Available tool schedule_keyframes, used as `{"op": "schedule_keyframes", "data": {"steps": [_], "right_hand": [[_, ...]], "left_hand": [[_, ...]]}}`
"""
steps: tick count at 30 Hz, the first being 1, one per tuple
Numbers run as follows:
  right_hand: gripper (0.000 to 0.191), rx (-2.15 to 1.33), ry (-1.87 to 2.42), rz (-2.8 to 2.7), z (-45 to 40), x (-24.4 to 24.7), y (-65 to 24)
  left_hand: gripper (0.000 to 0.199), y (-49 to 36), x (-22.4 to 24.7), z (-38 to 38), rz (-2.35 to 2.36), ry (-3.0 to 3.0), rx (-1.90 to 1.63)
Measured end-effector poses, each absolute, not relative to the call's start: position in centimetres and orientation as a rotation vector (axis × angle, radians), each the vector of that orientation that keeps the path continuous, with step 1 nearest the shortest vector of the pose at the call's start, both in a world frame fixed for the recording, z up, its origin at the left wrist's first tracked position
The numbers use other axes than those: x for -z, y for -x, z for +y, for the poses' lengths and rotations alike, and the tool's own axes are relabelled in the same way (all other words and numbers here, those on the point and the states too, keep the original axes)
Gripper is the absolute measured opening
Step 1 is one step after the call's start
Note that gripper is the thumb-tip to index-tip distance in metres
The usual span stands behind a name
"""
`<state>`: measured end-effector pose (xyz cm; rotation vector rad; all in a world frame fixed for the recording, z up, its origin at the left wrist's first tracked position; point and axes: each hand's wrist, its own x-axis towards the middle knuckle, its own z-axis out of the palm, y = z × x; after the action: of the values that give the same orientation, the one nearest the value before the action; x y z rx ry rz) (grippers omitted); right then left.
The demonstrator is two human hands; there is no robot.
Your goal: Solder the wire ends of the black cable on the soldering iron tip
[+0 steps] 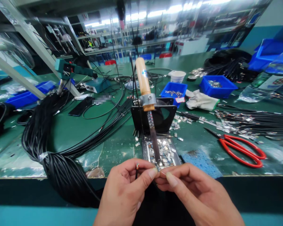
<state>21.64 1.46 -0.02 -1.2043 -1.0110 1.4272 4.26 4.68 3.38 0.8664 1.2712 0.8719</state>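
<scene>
Green covers the workbench (80, 131) in the head view, where both hands meet at its near edge, fingertips pressed together just below the tip of a soldering iron (149, 116) that stands tilted in a black stand (166, 118). The left hand (126, 191) pinches a thin wire end (137, 166) between thumb and forefinger, its stripped tip poking up beside the knuckle. The right hand (193, 194) is closed in a pinch against the left thumb, holding something too small to make out, right at the iron's tip. Under the iron lies a metal tray (162, 152) strewn with small shiny metal clips. A thick bundle of black cables (61, 171) hangs over the bench edge just left of the left hand. Red-handled scissors (240, 149) lie to the right, well apart from the hands, with more clips and cables scattered behind them. Two blue bins (174, 89) and a white cloth (200, 100) sit farther back.
</scene>
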Motion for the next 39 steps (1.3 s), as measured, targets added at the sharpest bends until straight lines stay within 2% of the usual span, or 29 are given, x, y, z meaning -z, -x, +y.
{"op": "schedule_keyframes", "data": {"steps": [14, 31, 39], "right_hand": [[0.02, -1.366, 1.245, -1.038, 1.72, -0.16, -21.71], [0.018, -1.477, 1.173, -0.98, 1.31, 0.3, -21.44], [0.019, -1.475, 1.184, -1.0, 1.17, 0.5, -21.57]], "left_hand": [[0.023, -4.23, -3.15, 4.76, 1.239, -0.879, -0.875], [0.018, -4.3, -3.51, 4.65, 1.278, -0.851, -0.912], [0.023, -3.84, -3.03, 4.52, 1.26, -0.87, -0.848]]}}
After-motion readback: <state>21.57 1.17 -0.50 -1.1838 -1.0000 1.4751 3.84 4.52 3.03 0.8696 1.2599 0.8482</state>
